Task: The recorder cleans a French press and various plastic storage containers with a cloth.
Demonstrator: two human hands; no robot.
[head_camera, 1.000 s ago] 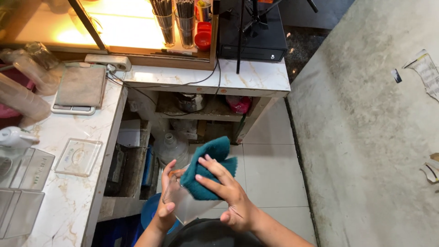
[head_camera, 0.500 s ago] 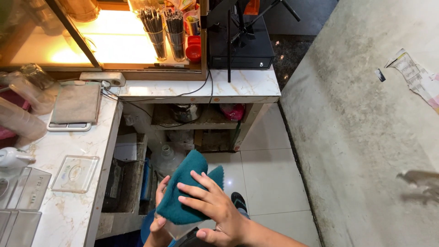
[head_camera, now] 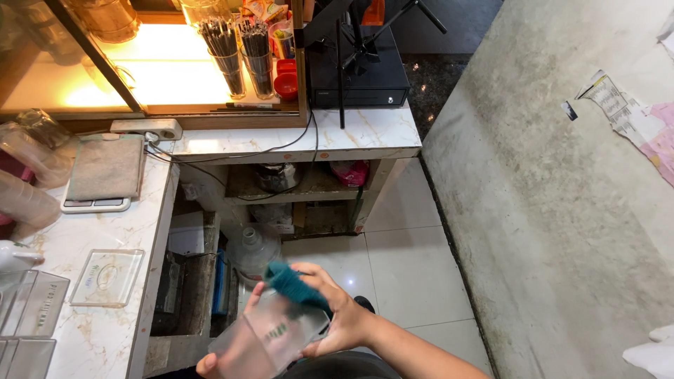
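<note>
Low in the head view, my left hand [head_camera: 214, 361] holds a clear plastic container [head_camera: 263, 337] from below; only its fingertips show at the container's edges. My right hand [head_camera: 335, 314] presses a bunched teal cloth [head_camera: 293, 282] against the container's upper end. The cloth and the container are blurred. Both hands are over the white tiled floor [head_camera: 400, 260], beside the marble counter [head_camera: 105, 330].
A clear flat tray [head_camera: 107, 278] and a scale with a grey cloth [head_camera: 104, 172] lie on the left counter. Clear bins [head_camera: 31, 312] stand at the left edge. A black cash drawer [head_camera: 358, 77] sits on the far counter. A concrete wall [head_camera: 562, 210] rises on the right.
The teal cloth was spread flat between my hands; now it is bunched in my right hand against a clear container that my left hand has brought up.
</note>
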